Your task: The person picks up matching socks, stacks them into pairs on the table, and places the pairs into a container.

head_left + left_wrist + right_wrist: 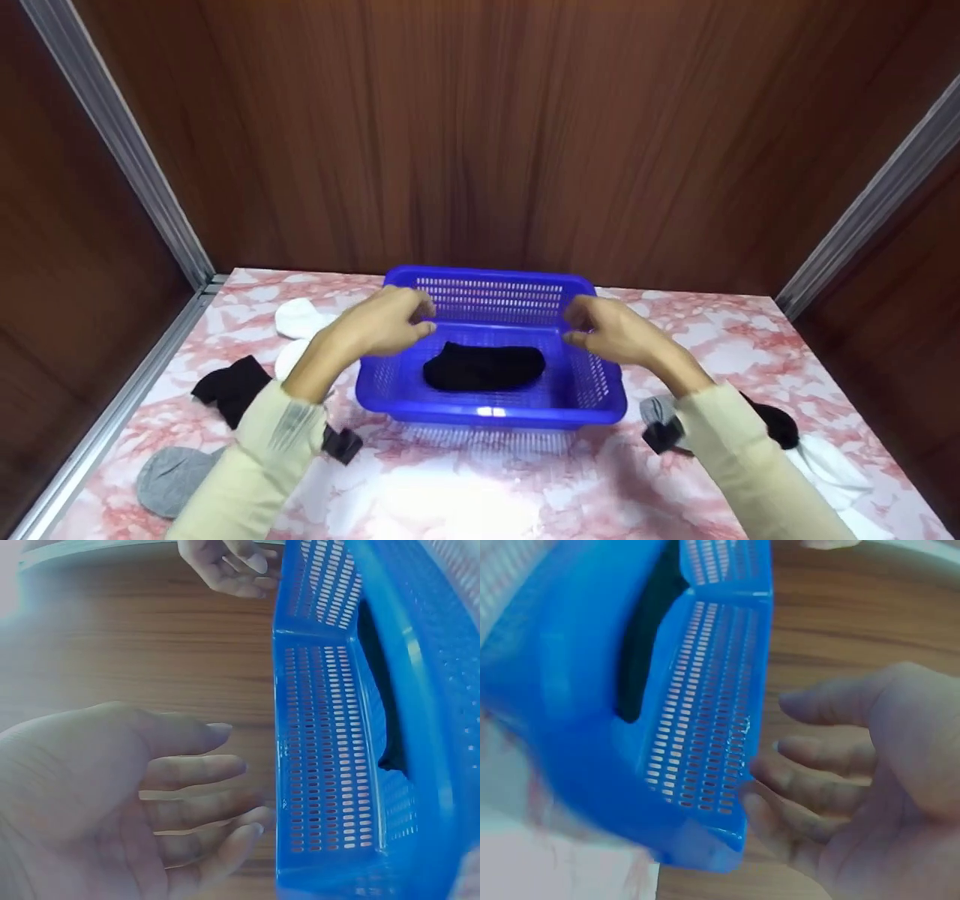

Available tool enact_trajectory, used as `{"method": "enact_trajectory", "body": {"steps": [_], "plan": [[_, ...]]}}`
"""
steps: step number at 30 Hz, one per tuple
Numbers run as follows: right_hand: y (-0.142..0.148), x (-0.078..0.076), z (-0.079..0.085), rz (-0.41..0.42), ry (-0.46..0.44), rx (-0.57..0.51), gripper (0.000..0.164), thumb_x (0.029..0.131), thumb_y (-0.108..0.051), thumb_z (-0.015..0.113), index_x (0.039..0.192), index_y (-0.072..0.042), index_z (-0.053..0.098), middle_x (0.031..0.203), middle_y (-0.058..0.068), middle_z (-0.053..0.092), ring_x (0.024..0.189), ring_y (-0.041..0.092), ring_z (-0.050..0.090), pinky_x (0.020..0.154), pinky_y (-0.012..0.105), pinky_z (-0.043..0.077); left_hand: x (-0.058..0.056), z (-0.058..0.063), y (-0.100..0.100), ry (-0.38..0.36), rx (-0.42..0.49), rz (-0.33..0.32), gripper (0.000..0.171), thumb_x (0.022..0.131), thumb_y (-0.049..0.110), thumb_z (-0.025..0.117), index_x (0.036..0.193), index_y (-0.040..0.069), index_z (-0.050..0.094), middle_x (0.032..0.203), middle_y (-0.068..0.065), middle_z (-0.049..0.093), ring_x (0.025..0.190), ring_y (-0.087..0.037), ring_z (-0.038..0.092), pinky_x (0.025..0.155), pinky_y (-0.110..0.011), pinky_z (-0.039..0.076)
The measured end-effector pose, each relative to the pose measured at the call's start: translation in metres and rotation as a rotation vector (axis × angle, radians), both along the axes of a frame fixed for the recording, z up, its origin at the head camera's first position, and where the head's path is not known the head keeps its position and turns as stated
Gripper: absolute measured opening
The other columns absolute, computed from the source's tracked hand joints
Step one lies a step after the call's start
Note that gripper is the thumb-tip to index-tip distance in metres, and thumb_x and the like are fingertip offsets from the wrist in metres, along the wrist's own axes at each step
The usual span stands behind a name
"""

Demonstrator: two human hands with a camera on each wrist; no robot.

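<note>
A blue plastic basket (pixel 491 415) with slotted walls stands on the table, and a black sock (pixel 484 368) lies flat on its floor. Over the basket's left end hovers my left hand (pixel 386 321), fingers loosely bent and holding nothing. My right hand (pixel 615 328) is above the opposite end, likewise bare, its fingers pointing inward. Both wrist views show relaxed, parted fingers beside the basket wall; the left hand (pixel 150 802) and the right hand (pixel 855 780) each have nothing in their grasp.
Left of the basket lie white socks (pixel 300 319), a black sock (pixel 238 386) and a grey sock (pixel 171 480). On the right, partly behind my forearm, are a grey sock (pixel 657 409), a black sock (pixel 780 426) and a white sock (pixel 832 469). Brown wooden panels (pixel 480 135) enclose the table.
</note>
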State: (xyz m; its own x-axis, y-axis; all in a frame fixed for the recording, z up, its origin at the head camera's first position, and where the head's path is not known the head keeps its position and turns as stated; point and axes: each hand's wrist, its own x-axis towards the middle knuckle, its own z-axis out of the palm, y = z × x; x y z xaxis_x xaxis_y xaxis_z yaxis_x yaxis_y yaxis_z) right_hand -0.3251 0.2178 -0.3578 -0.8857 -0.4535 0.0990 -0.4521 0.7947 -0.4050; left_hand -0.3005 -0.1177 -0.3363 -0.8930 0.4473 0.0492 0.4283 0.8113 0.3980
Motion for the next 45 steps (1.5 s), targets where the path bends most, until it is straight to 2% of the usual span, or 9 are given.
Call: {"method": "enact_trajectory", "body": {"steps": [4,8,15,18,22,27,30,35,45], "plan": [[0.009,0.005,-0.018,-0.059,0.163,-0.034,0.025,0.082,-0.012,0.07,0.103,0.001,0.064,0.098,0.017,0.067,0.093,0.032,0.063,0.085,0.047,0.052,0.011,-0.006,-0.003,0.041,0.058,0.034,0.027,0.093,0.023,0.062,0.113,0.005,0.069,0.111,-0.012,0.071,0.107,-0.027,0.065,0.096,-0.044,0.052],[0.013,0.006,-0.04,-0.114,0.268,-0.017,0.048,0.081,-0.011,0.071,0.123,0.01,0.057,0.126,0.03,0.058,0.119,0.047,0.052,0.105,0.056,0.042,0.015,-0.012,-0.008,0.08,0.088,0.054,0.024,0.093,0.021,0.062,0.11,0.005,0.069,0.109,-0.012,0.07,0.107,-0.028,0.064,0.095,-0.045,0.052],[0.02,0.003,-0.067,-0.225,0.123,-0.059,0.075,0.092,-0.021,0.063,0.146,0.017,0.026,0.157,0.034,0.02,0.146,0.049,0.021,0.121,0.057,0.02,0.018,-0.019,-0.037,0.125,0.119,0.152,0.027,0.092,0.018,0.06,0.112,0.003,0.07,0.114,-0.014,0.07,0.11,-0.031,0.064,0.096,-0.049,0.051],[0.022,0.001,-0.073,-0.272,0.075,-0.104,0.08,0.094,-0.025,0.061,0.148,0.017,0.019,0.159,0.035,0.012,0.148,0.049,0.016,0.122,0.056,0.017,0.019,-0.029,-0.056,0.154,0.153,0.186,0.024,0.092,0.015,0.058,0.109,0.003,0.071,0.109,-0.014,0.071,0.105,-0.033,0.065,0.091,-0.05,0.052],[0.022,-0.002,-0.075,-0.291,0.088,-0.106,0.077,0.087,-0.006,0.059,0.148,0.018,0.018,0.157,0.038,0.013,0.146,0.051,0.021,0.122,0.055,0.019,0.027,-0.05,-0.086,0.231,0.186,0.243,0.017,0.093,0.011,0.057,0.1,0.004,0.071,0.097,-0.011,0.073,0.093,-0.029,0.066,0.084,-0.048,0.053],[0.017,-0.005,-0.071,-0.267,0.093,-0.099,0.082,0.072,0.007,0.05,0.148,0.017,0.019,0.156,0.039,0.014,0.145,0.05,0.024,0.121,0.054,0.021,0.052,-0.071,-0.13,0.338,0.163,0.324,0.01,0.091,0.009,0.06,0.092,0.006,0.069,0.086,-0.009,0.071,0.081,-0.025,0.066,0.074,-0.045,0.052],[0.012,-0.006,-0.069,-0.262,0.08,-0.099,0.084,0.071,0.008,0.049,0.148,0.017,0.017,0.157,0.038,0.012,0.146,0.048,0.021,0.122,0.053,0.02,0.072,-0.082,-0.155,0.346,0.121,0.363,0.007,0.09,0.011,0.062,0.09,0.009,0.069,0.082,-0.006,0.069,0.077,-0.023,0.063,0.07,-0.042,0.049],[0.008,-0.006,-0.067,-0.267,0.089,-0.106,0.085,0.071,0.008,0.049,0.149,0.016,0.017,0.158,0.037,0.013,0.145,0.048,0.024,0.121,0.053,0.023,0.106,-0.103,-0.189,0.255,0.082,0.393,0.01,0.086,0.018,0.071,0.093,0.012,0.069,0.088,-0.007,0.07,0.082,-0.025,0.066,0.071,-0.045,0.052],[0.006,-0.005,-0.071,-0.262,0.099,-0.082,0.084,0.072,0.007,0.05,0.149,0.015,0.017,0.158,0.036,0.015,0.144,0.049,0.028,0.12,0.053,0.026,0.152,-0.149,-0.221,0.082,0.006,0.439,0.057,0.067,0.051,0.085,0.104,0.01,0.069,0.098,-0.008,0.069,0.091,-0.027,0.064,0.076,-0.047,0.051]]}}
